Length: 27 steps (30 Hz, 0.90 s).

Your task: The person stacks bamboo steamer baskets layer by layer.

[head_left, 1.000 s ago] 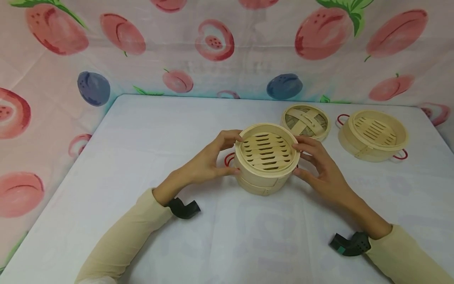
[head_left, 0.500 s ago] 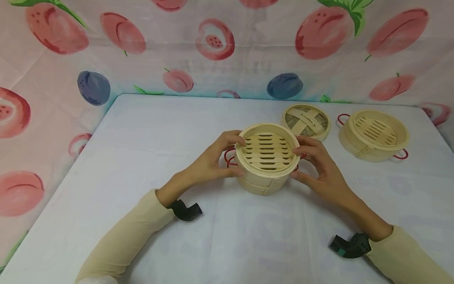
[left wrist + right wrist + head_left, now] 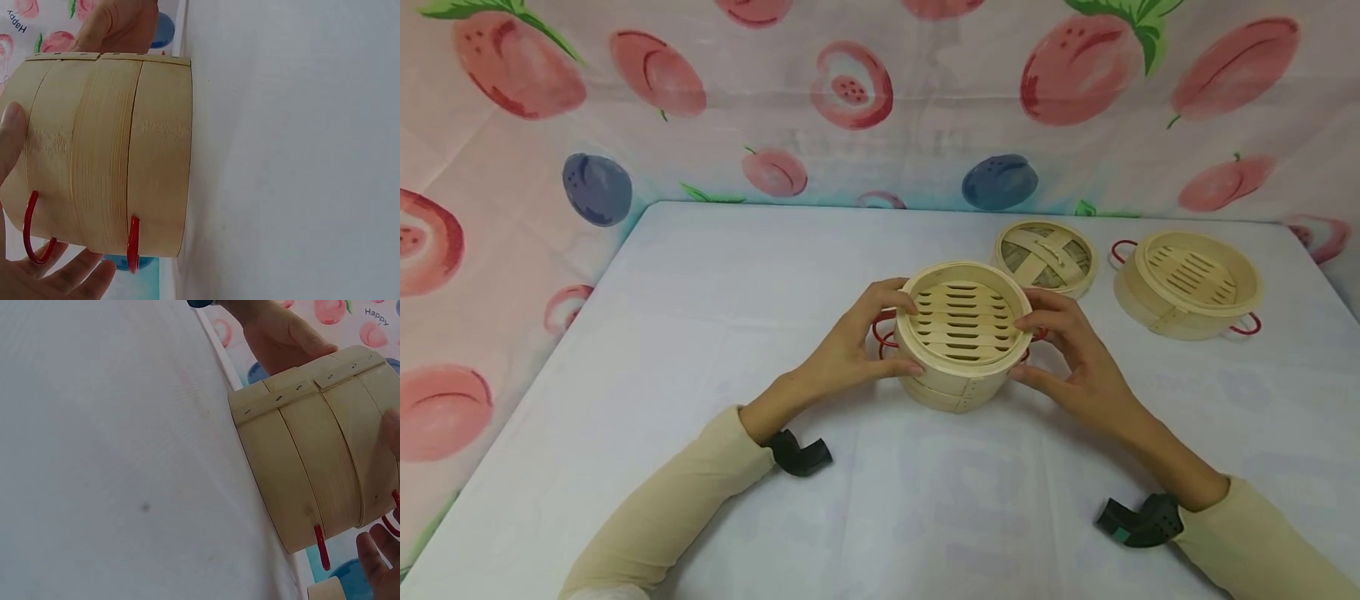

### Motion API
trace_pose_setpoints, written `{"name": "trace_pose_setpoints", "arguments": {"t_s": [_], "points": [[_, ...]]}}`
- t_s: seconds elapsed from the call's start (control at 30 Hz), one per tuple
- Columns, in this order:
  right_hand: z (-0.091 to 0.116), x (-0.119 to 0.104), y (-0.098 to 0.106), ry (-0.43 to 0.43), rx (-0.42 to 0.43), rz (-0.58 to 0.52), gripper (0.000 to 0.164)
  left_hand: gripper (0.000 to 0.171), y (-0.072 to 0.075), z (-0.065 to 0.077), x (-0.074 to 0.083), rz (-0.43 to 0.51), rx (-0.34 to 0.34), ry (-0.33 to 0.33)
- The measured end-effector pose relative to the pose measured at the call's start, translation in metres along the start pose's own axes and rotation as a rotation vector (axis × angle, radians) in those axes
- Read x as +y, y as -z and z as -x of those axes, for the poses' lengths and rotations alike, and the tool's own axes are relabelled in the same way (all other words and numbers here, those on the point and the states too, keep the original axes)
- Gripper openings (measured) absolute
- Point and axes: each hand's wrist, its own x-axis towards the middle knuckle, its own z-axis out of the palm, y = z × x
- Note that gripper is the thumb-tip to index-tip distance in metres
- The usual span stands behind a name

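Note:
Two round bamboo steamer baskets stand stacked on the white table, the upper basket [image 3: 964, 329] with a slatted base, resting on the lower basket [image 3: 942, 397]. On its left side, my left hand [image 3: 859, 337] grips the upper basket, fingers over the rim and thumb on the outer wall. From the right, my right hand [image 3: 1081, 358] holds the same basket likewise, fingertips at the rim and thumb low on the wall. Red loop handles [image 3: 28, 231] stick out from both tiers, roughly lined up on the left side. The seam between tiers looks closed in both wrist views.
Behind the stack lies a woven bamboo lid [image 3: 1047, 257]. Farther right stands another bamboo steamer basket [image 3: 1172, 308] with red handles. A fruit-printed cloth [image 3: 910, 100] hangs along the table's back and left edges.
The upper basket has turned slightly on the lower one; its slats now run level across the view. My left thumb has slid right along the wall, and the right hand shifted a little.

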Motion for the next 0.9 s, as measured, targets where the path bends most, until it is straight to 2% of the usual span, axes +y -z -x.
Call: {"name": "trace_pose_setpoints", "arguments": {"t_s": [0.13,0.27,0.5,0.67,0.9], "points": [[0.000,0.000,-0.001,-0.001,-0.003,0.009,0.047,0.068,-0.001,0.003,-0.005,0.008,0.014,-0.013],[0.000,0.000,0.000,0.004,-0.001,0.015,0.047,0.069,-0.002,0.003,-0.003,0.014,0.034,-0.023],[0.000,0.001,0.007,-0.005,-0.004,0.041,0.049,0.066,-0.001,0.000,0.020,0.040,0.051,-0.038],[-0.001,0.007,0.022,-0.002,0.043,0.036,0.050,0.065,0.000,-0.001,0.027,0.029,0.052,-0.016],[0.005,0.027,0.063,0.026,0.154,0.145,0.053,0.067,0.000,0.001,0.026,0.025,0.052,-0.019]]}}
